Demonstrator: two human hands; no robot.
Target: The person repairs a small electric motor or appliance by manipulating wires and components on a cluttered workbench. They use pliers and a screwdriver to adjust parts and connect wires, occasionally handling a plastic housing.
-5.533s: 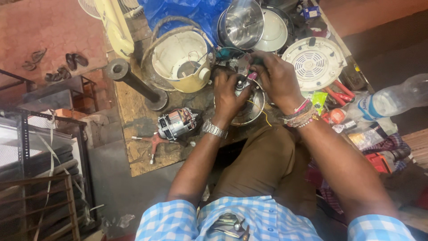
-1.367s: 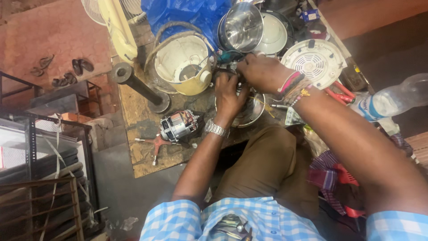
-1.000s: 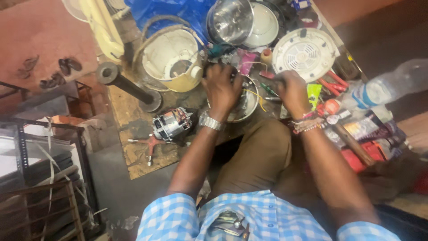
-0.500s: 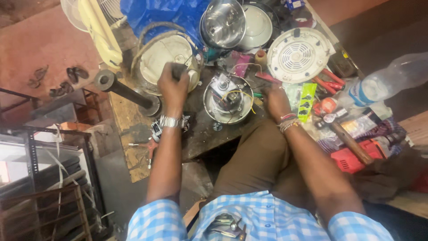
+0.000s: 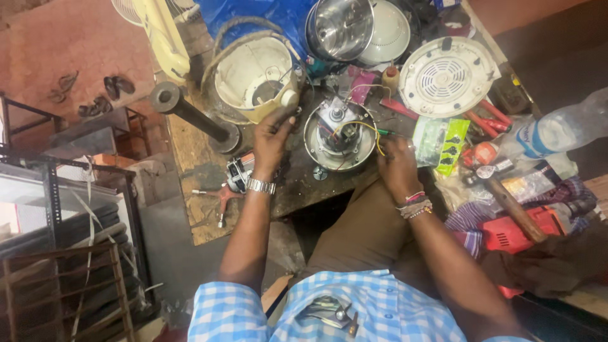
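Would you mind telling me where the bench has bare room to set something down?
Bare wood shows left of the left hand, between the black pipe stand and the pliers. Right of the round motor housing it is crowded with tools and packets.

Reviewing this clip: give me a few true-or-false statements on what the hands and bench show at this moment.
1. The left hand wears a metal wristwatch. True.
2. The right hand grips the red power tool. False: it rests by the round motor base, near its yellow wire.
3. The motor base is closed with a lid. False: its wiring is exposed.
4. A white vented round cover lies beyond the right hand. True.
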